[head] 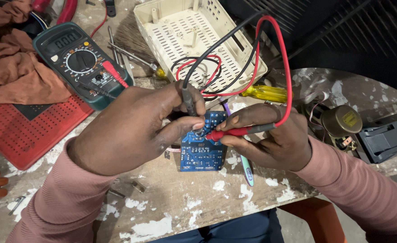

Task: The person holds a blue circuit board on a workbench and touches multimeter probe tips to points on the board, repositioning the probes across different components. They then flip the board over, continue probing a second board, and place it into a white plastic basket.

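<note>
Probing in hand: left hand (131,128) grips black probe (189,100), right hand (277,139) grips red probe (234,132), tips on blue circuit board (201,150) lying on worktable (171,202). Next judged: steady contact, glance at multimeter (79,60).

This was an electronics repair workshop: a scarred, paint-flecked counter (171,202) carried a green multimeter (79,60) with red and black leads, a blue circuit board (200,150), an opened cream plastic casing (194,31), yellow-handled screwdrivers (266,93) and loose screws (a well-used bench).
</note>
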Available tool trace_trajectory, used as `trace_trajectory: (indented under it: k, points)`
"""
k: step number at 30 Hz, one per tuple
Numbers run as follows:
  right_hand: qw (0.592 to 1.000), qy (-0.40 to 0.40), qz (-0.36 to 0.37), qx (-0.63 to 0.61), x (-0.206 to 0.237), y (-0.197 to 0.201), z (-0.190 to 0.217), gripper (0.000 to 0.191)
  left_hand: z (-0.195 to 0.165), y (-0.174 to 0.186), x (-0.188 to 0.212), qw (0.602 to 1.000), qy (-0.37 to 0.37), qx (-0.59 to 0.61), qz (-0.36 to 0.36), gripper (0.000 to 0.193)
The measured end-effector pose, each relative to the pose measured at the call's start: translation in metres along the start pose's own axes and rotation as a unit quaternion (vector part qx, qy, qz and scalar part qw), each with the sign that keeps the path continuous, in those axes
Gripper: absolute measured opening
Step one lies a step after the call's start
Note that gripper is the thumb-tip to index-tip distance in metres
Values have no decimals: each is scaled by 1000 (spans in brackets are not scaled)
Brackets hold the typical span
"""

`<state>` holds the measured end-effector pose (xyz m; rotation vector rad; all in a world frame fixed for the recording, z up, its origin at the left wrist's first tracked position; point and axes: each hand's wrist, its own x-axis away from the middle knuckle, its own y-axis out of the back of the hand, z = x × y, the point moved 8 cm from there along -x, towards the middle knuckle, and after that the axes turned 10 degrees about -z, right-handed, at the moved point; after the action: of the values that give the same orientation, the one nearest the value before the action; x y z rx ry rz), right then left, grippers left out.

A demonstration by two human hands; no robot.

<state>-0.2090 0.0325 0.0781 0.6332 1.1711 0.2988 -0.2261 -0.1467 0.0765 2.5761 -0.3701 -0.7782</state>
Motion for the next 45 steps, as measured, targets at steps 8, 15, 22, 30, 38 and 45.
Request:
trace_trajectory:
  k: [8,15,22,30,38,45]
  points:
    - [1000,1,12,-11,2,-1,5,36,-2,0,3,1000,-6,0,-3,25]
    - [1000,-11,8,-16,2,-2,6,37,-2,0,5,1000,2,4,-1,23]
    - [1000,-6,8,-9,3,-1,6,37,0,-1,4,1000,20,-10,5,25]
    - [999,1,-1,-44,8,-3,6,39,2,-2,5,999,34,-8,12,25]
    - [1000,4,1,-14,7,-1,7,39,-3,-2,5,1000,4,12,5,23]
    - [999,6,3,-47,9,-1,10,40,-4,-3,7,1000,4,3,1,24]
